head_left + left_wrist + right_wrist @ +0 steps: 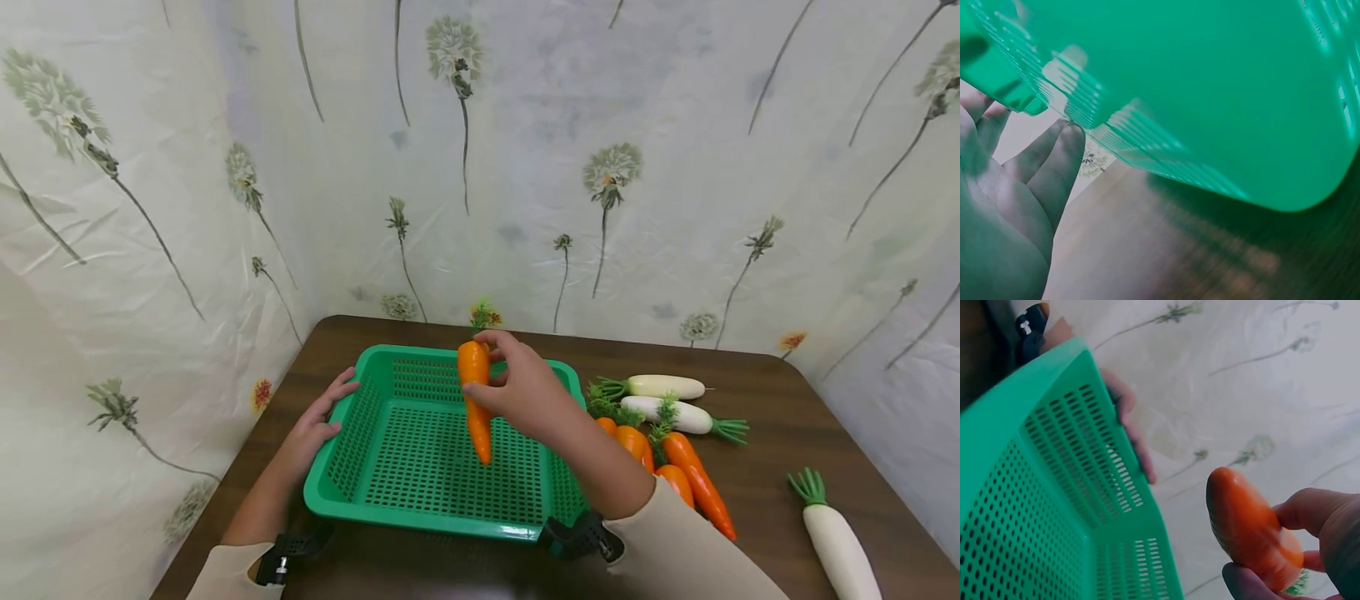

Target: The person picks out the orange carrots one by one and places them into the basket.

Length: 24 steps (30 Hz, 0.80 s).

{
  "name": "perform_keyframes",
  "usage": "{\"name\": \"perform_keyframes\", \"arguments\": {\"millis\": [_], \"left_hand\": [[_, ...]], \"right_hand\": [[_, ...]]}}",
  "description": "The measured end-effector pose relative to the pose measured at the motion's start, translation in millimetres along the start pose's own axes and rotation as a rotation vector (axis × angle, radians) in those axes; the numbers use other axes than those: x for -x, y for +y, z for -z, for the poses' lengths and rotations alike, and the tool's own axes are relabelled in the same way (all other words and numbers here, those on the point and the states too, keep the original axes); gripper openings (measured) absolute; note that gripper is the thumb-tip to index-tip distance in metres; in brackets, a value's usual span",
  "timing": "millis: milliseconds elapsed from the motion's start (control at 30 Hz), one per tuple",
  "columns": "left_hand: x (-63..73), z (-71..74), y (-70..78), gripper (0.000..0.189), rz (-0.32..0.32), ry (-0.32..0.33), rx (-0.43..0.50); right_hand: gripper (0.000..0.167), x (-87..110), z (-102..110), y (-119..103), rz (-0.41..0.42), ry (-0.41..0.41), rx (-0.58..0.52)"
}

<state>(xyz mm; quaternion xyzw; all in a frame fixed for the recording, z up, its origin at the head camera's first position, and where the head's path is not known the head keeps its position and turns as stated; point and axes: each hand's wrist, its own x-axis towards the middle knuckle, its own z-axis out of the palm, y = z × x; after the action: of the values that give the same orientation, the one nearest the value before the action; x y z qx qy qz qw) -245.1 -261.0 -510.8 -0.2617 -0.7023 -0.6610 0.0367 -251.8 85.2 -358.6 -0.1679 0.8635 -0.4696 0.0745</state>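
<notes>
An orange carrot (478, 433) with a green leafy top hangs tip-down over the green plastic basket (427, 518). My right hand (528, 387) pinches it near its thick upper end, between thumb and fingers. In the right wrist view the same carrot (1244, 519) appears end-on, apart from the basket wall. At the basket's left side is my left hand (313, 423), its fingers extended along the outside of the rim. The left wrist view shows these fingers (1063, 169) fairly straight against the basket's outer wall. Only the perforated floor shows inside the basket.
Right of the basket, several carrots (701, 483) lie in a pile, partly behind my right forearm. Two white radishes (663, 386) lie behind them, and another white radish (840, 546) rests at the front right. A patterned cloth (525, 125) hangs behind the dark wooden table (772, 400).
</notes>
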Motion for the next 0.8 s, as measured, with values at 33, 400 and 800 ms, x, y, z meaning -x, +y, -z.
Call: {"name": "perform_keyframes", "arguments": {"millis": [33,400,800], "left_hand": [[-0.4,0.4,-0.1,0.058,-0.005,0.001,-0.001],[-0.1,0.9,-2.5,0.057,0.017,-0.003,-0.014],[3.5,0.0,4.7,0.056,0.027,0.003,-0.010]], "right_hand": [[0.066,-3.4,-1.3,-0.9,0.004,-0.012,-0.001],[0.063,-26.6,-17.2,-5.1,-0.042,-0.066,-0.088],[0.062,-45.9,-34.7,-0.9,-0.107,-0.169,-0.177]]}}
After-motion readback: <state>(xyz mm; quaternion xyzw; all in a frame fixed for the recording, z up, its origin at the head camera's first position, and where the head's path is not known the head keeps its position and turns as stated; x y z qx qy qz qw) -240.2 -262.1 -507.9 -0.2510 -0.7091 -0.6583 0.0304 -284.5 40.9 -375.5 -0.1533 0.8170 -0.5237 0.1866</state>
